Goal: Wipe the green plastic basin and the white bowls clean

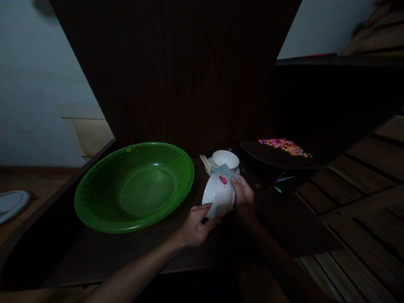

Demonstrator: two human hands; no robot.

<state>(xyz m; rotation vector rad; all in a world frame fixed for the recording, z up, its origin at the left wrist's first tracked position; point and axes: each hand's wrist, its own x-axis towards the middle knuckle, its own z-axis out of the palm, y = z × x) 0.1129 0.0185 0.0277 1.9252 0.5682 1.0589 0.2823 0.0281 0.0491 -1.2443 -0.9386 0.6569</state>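
A white bowl [218, 197] with a pink flower mark is tilted on its side between my hands. My left hand [197, 226] grips its lower left rim, thumb outside and fingers at the opening. Against the bowl's right side, my right hand [244, 192] presses a light blue-grey cloth [226, 171], closed round it. Just behind, another white bowl [226, 159] stands upright on what looks like a stack of dishes. Light wooden chopsticks [205, 163] stick out to the left of that stack.
A large green plastic basin [148, 189] stands to the left on the dark wooden surface [126, 252]. Farther right lies a dark panel with pink and yellow decoration [284, 146]. A tall dark board [176, 75] rises behind. Slatted wood [362, 181] is at the right.
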